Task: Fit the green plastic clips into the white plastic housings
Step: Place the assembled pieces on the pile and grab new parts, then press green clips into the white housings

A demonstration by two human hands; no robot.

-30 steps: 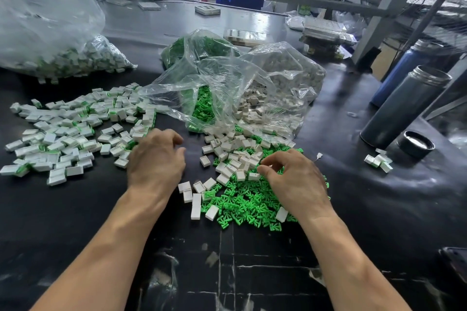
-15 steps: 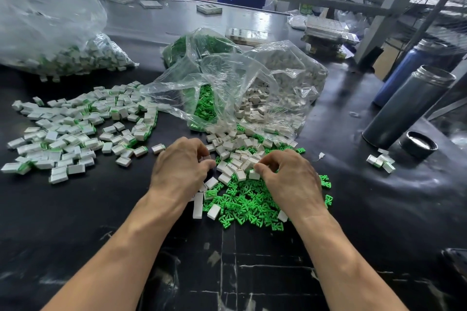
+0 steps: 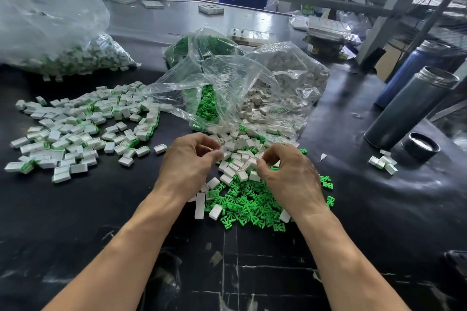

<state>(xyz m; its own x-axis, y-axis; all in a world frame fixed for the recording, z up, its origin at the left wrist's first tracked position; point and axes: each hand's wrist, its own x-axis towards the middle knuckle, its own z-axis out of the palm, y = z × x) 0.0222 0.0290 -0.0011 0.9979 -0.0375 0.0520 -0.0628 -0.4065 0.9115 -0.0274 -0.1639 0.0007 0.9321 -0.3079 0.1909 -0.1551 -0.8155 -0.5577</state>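
Hands at work over a mixed heap on a black table (image 3: 101, 209). Back at the centre, the left hand (image 3: 188, 161), a second ago out by the edge of the finished pile (image 3: 75, 129) on the left, now almost knuckle to knuckle with the right hand (image 3: 288, 174). One finished piece (image 3: 160, 148) lying just beside that pile, where the left hand was: likely the last one dropped, so one round closed and the next beginning. Left fingers curled tight toward the thumb, a sliver of white between them, perhaps a housing, too hidden to say for sure. Right fingertips pinched down among the white housings (image 3: 240, 159); closed on a clip, a housing or nothing, cannot tell. Loose green clips (image 3: 250, 206) spread in a bright tangled patch under and beside the right wrist, small and forked, touching the housings heaped just beyond. Housings small and boxy, some showing an open face, spilling from a clear bag (image 3: 227, 83) behind. Plenty of both still unjoined, by the look of it; much of the job left.
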